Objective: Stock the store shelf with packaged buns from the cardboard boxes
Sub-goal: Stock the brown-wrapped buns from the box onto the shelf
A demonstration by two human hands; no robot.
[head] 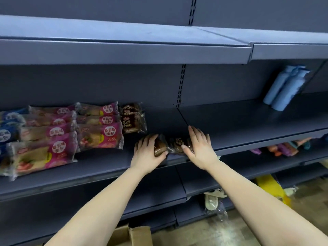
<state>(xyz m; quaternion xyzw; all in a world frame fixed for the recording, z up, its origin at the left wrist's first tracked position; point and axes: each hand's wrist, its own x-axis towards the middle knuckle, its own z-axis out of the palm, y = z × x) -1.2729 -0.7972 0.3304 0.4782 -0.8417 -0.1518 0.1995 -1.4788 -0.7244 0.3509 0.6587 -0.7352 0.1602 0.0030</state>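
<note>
The grey shelf (230, 119) holds pink bun packs (99, 135) on the left, with stacked brown bun packs (132, 119) beside them. At its near edge the left hand (147, 151) curls round the loose brown bun packets (178, 144); the right hand (198, 146) presses them, fingers straight. Best to slide them back, squared to the stack.

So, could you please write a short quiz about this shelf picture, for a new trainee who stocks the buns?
1. True or false: the left hand and the right hand both touch brown bun packs at the front edge of the shelf.
2. What colour are the packs directly left of the stacked brown packs further back? A pink, B green, C yellow.
3. Fill in: the light-blue wrapped item stands tilted at the far ____ of the shelf.
Key: 1 true; 2 A; 3 right.
</note>
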